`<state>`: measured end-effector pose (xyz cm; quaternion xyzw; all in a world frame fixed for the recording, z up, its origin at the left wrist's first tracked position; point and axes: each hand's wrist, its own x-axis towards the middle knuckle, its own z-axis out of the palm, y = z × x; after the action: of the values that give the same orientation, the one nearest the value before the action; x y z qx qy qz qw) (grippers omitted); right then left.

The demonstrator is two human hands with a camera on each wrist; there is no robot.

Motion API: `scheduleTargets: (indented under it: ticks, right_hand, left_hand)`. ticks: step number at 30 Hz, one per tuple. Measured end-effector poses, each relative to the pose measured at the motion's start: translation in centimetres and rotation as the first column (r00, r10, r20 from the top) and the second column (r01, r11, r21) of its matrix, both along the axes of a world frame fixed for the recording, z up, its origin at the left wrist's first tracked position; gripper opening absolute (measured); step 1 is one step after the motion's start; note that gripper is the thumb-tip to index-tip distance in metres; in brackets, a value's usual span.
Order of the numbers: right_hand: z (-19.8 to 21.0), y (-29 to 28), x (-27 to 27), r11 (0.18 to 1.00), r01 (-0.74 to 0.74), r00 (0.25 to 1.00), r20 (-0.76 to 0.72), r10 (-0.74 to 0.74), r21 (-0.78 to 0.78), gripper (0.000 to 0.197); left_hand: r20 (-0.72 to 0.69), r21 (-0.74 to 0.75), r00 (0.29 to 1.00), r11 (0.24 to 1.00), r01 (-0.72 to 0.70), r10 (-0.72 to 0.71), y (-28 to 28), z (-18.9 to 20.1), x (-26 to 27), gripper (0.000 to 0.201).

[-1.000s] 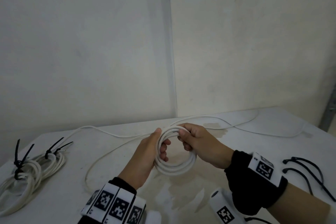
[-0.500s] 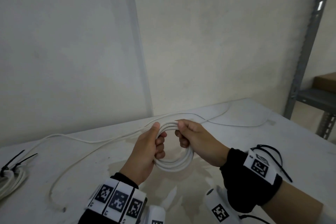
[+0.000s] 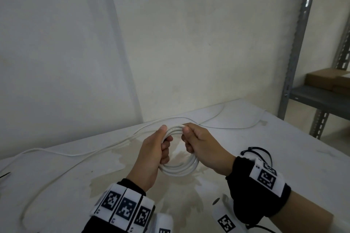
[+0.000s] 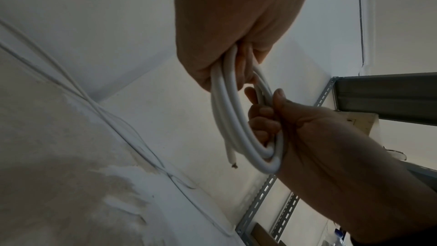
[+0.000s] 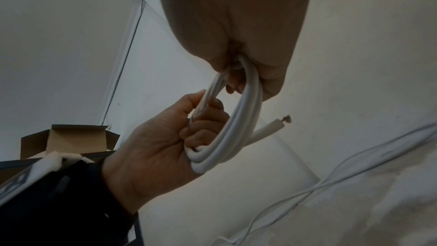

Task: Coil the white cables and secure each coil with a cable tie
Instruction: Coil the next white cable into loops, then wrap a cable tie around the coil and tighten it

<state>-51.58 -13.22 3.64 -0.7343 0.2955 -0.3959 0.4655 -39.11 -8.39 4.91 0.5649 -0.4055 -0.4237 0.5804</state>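
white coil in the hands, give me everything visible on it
The white coil is several loops of smooth round cable, plastic-looking, held above the table. The left hand grips its left side, fingers curled through the loop; the right hand grips the top right. A cut free end with a dark core tip sticks out near the bottom. No cable tie is visible on it. Whether it joins the thin cables on the table cannot be told.
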Motion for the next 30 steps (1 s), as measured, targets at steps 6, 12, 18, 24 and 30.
scheduleTargets:
  ticks: [6,12,18,24,30]
  right_hand:
    - [-0.9,-0.3,-2.8,0.994,0.024,0.996,-0.087,-0.015,0.109,0.039]
    - [-3.4,-4.7,-9.9,0.944,0.33,0.839,-0.465,-0.284,0.02,0.018]
    - [-5.4,-7.5,-13.4,0.938,0.328,0.511,-0.814,-0.277,-0.114,0.01]
    - [-5.9,-8.2,-12.0,0.947,0.305,0.258,-0.948,-0.185,-0.101,0.031]
    - [-4.6,-7.1,-10.5,0.939,0.341,0.62,-0.743,-0.252,-0.034,0.011]
  left_hand:
    - [0.063,0.041,0.998,0.999,0.01,-0.013,-0.8,-1.0,-1.3,0.036]
    - [0.048,0.091,0.999,0.996,0.001,-0.006,-1.4,-1.9,-1.6,0.034]
    - [0.026,0.097,1.0,0.995,-0.003,0.001,-2.0,-2.4,-2.1,0.035]
    - [0.024,0.099,1.0,0.995,-0.023,0.02,-1.9,-2.3,-1.9,0.034]
    - [0.016,0.078,0.998,0.995,-0.062,0.061,-1.7,-2.0,-0.8,0.034]
